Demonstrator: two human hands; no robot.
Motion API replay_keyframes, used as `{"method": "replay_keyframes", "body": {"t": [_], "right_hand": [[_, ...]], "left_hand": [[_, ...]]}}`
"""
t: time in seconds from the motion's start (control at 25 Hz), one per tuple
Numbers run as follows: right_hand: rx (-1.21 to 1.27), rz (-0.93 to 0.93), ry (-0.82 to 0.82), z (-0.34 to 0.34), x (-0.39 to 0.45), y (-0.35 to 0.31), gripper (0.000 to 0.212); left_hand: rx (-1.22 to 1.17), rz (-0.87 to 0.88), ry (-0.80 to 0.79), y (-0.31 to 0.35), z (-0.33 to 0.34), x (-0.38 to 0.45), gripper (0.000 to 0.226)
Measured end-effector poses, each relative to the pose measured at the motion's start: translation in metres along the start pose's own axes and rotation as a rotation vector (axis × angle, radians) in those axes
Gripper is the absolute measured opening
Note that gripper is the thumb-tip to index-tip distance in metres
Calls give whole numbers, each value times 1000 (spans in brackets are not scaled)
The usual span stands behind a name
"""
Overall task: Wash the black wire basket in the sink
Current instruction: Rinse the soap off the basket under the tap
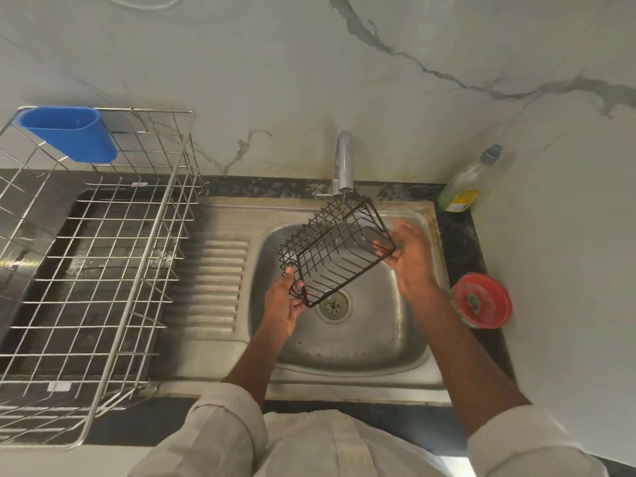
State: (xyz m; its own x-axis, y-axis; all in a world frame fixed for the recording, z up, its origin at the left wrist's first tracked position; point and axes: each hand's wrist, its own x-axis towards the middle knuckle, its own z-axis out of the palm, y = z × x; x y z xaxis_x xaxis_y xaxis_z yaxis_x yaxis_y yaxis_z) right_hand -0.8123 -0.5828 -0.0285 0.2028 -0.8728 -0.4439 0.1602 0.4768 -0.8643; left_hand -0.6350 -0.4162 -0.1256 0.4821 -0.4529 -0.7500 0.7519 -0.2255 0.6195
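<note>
The fingers of the left hand (280, 306) pinch the near corner of the black wire basket (335, 251), and the right hand (409, 258) grips its far side. The basket hangs tilted above the sink (378, 342), just under the tap (344, 163). No running water or soap is visible, so I judge the washing is only starting.

Sink basin (385, 339) open below black wire basket (335, 251); only the drain (334, 305) at bottom. Faucet (344, 163) crowds the basket's far end. Dish rack (103, 256) blocks the left counter; soap bottle (464, 187) and red container (481, 301) line the right edge.
</note>
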Motion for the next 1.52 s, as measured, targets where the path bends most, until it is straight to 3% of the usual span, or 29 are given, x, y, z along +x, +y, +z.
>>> {"method": "replay_keyframes", "body": {"t": [0.12, 0.24, 0.36, 0.6, 0.72, 0.8, 0.88, 1.04, 1.16, 1.28, 1.52], "right_hand": [[-151, -15, 60, 29, -1, 4, 36], [-259, 10, -27, 60, -2, -4, 29], [-409, -13, -177, 76, -8, -13, 26], [-739, -136, -499, 68, 8, -28, 30], [-845, -170, -583, 72, 18, -34, 29], [-851, -191, -612, 76, 21, -35, 27], [-774, -193, -569, 75, 24, -35, 26], [-488, -148, -367, 54, 28, -37, 28], [-404, -127, -330, 40, 30, -36, 29], [-381, -106, -314, 27, 31, -29, 33], [-351, -73, -213, 10, 30, -15, 31]], "left_hand": [[-65, -79, 7, -7, 1, -10, 31], [-27, -205, -5, -4, -3, -19, 25], [-20, -262, 0, 3, -6, -19, 32], [-231, -256, -58, 41, 4, 4, 55], [-52, -200, -98, 66, 13, 4, 41], [249, -90, -27, 80, 20, 9, 26], [478, 70, 23, 94, 28, 20, 15], [627, 318, -127, 132, 62, 23, 20], [551, 242, -339, 147, 103, 28, 63], [443, 151, -414, 154, 134, 32, 87], [223, 170, -329, 147, 147, 36, 78]]}}
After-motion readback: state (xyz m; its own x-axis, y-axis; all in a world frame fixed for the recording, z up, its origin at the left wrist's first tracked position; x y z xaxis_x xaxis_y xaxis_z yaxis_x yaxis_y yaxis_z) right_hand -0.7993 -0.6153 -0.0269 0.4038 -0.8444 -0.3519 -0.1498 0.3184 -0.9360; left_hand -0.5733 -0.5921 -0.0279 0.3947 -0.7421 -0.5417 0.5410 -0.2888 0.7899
